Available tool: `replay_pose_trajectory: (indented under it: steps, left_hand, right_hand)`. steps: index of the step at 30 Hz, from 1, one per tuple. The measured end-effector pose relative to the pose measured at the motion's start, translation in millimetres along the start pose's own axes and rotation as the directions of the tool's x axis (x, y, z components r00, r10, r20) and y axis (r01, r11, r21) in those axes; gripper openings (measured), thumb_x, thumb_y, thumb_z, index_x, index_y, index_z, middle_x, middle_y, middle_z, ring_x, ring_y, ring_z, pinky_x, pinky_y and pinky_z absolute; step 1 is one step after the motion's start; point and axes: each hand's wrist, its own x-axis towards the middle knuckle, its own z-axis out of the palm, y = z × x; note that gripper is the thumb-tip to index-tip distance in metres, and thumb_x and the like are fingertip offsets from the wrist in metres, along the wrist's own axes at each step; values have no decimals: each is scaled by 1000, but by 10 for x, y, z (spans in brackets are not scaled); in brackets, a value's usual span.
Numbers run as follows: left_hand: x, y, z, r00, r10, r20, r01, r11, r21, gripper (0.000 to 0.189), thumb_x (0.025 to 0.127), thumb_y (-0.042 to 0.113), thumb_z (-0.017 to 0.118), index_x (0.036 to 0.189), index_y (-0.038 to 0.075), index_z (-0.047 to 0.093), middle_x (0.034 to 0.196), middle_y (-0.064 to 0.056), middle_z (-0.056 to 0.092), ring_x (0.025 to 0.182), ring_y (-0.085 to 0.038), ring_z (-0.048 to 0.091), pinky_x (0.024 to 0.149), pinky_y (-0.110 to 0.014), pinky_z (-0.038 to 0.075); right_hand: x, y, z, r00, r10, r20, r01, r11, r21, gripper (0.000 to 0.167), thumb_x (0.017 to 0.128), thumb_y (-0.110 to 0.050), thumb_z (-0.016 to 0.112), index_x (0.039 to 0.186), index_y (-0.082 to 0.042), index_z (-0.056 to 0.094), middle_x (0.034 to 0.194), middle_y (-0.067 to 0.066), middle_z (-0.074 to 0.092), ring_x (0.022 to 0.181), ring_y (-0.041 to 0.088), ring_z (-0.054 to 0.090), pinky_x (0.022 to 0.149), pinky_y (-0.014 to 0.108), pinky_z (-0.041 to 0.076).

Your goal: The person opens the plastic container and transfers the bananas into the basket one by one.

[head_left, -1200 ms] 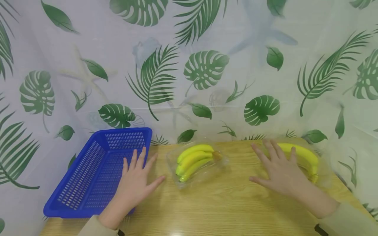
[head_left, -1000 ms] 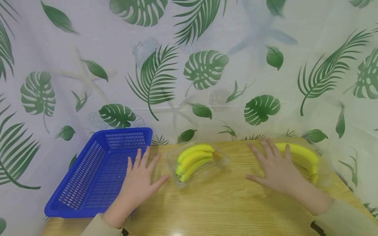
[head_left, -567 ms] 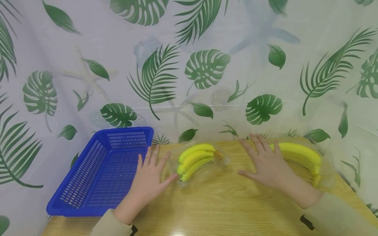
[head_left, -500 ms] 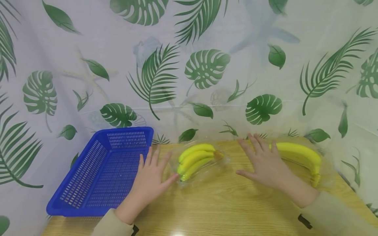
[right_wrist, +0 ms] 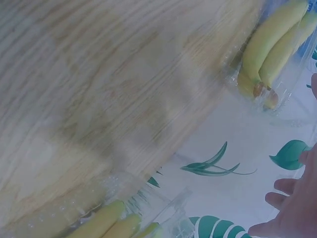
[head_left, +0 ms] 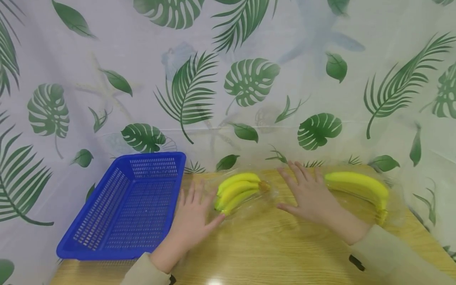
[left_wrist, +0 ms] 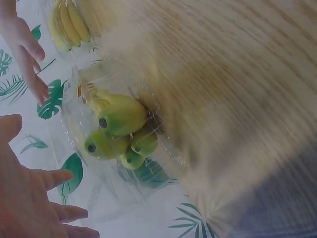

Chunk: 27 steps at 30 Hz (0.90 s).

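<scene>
Spread wide, my left hand [head_left: 190,223] hovers between the blue basket and a bunch of bananas [head_left: 236,192] in a clear plastic box; its thumb overlaps the box's near left corner, and I cannot tell whether it touches. My right hand [head_left: 313,198], fingers also extended, is between that bunch and a second packed bunch of bananas [head_left: 360,182] on the right. Neither hand holds anything. Banana tips [left_wrist: 119,119] face the left wrist camera, with the left hand [left_wrist: 29,198] beside them. In the right wrist view, the middle bunch [right_wrist: 272,44] shows its stem end.
A blue perforated plastic basket [head_left: 171,237] stands at the left of the wooden table [head_left: 285,253], with no items visible inside. Behind the table hangs a white leaf-patterned sheet [head_left: 249,134].
Both hands have moved inward: the left hand rightward from over the basket toward the middle bananas, the right hand leftward off the right bunch, uncovering more of it. Both banana packs stay put.
</scene>
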Motion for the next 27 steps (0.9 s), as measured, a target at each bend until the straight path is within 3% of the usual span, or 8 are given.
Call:
replay_pose_trajectory:
  steps: [10,23,27]
  left_hand:
    - [87,118,116,1000,-13,21,14,1000,-14,74,103,60,55,161,15,47,172,-28,26,158,-56,23,128,-75,18]
    - [146,167,248,999,-47,1,47,999,-7,67,107,54,52,160,14,47,171,-28,29,157,-54,28,130,-71,23]
    - [167,166,257,998,-60,24,61,998,-4,65,108,52,52,161,14,46,172,-27,27,158,-53,27,130,-69,22]
  right_hand:
    - [135,-10,142,999,-29,-25,29,1000,2,104,91,-64,72,167,-12,26,165,28,38,153,49,38,119,83,29]
    - [237,-66,285,997,-77,10,76,996,56,99,95,-60,70,167,-6,28,170,28,32,158,47,29,127,73,26]
    - [252,-80,350,995,-98,4,97,991,89,100,95,-59,70,167,-4,27,170,29,30,157,48,31,127,70,28]
